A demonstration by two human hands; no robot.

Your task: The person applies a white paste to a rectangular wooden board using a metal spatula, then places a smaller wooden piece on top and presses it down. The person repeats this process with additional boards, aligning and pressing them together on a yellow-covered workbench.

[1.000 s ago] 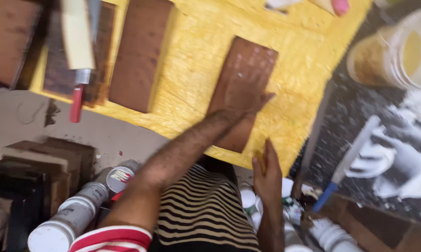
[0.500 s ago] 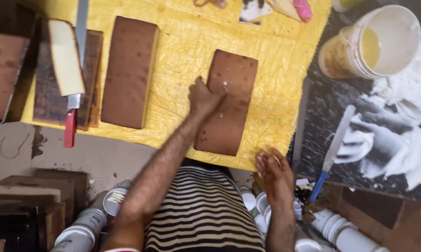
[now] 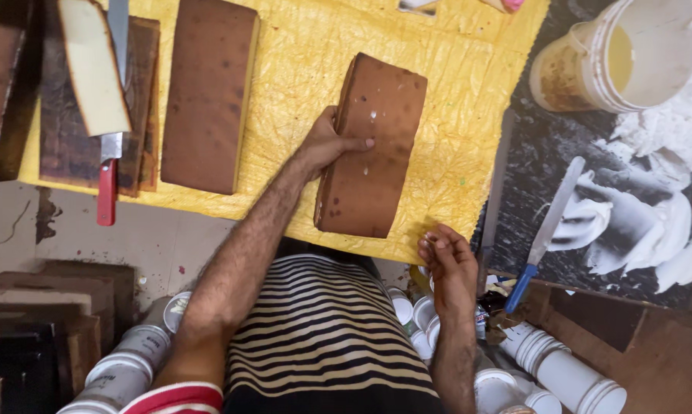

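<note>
A brown rectangular cake slab [image 3: 373, 153] lies on a crinkled yellow sheet [image 3: 300, 69]. My left hand [image 3: 327, 146] grips the slab's left long edge, thumb on top, and that edge looks raised off the sheet. My right hand [image 3: 449, 264] hovers at the sheet's near edge with its fingers curled together; whether it pinches the sheet is unclear. A second brown slab [image 3: 208, 92] lies flat to the left.
A red-handled knife [image 3: 107, 188] carries a pale cake slice [image 3: 93, 65] over dark slabs at far left. At right are a cream-coloured bucket [image 3: 622, 54], white cream [image 3: 653, 207] and a blue-handled spatula [image 3: 549, 222]. White tubs [image 3: 561, 368] crowd below.
My left hand went from lying flat on top of the slab to gripping its left edge, which has come up. My right hand stays by the sheet's near edge.
</note>
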